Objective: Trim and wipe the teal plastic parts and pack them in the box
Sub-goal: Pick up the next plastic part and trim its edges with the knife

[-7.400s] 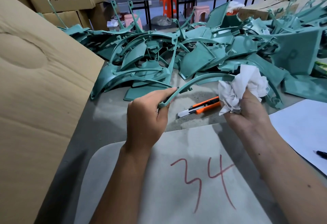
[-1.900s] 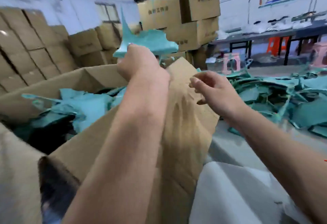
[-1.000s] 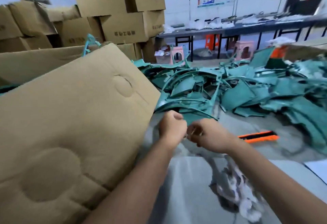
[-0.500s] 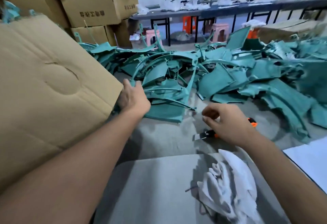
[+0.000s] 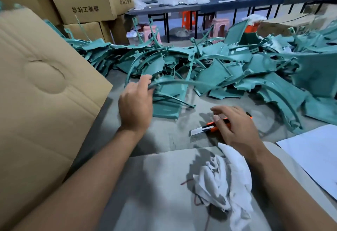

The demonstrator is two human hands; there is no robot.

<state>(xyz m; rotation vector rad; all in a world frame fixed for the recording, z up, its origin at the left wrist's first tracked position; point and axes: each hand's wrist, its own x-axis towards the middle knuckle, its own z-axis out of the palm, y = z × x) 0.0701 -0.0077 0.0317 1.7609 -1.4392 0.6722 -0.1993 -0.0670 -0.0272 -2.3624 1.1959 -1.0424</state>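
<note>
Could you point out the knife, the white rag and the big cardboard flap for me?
knife [image 5: 221,123], head view, on the orange handle left of the thumb.
white rag [image 5: 228,185], head view, on the crumpled middle.
cardboard flap [image 5: 36,103], head view, on its bare face.

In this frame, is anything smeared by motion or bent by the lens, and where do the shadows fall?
Head view: the curved teal strip pinched by the left hand is motion-smeared; the right hand over the orange utility knife is slightly soft. The far table bows from the wide lens. The white rag casts a shadow leftward.
</note>
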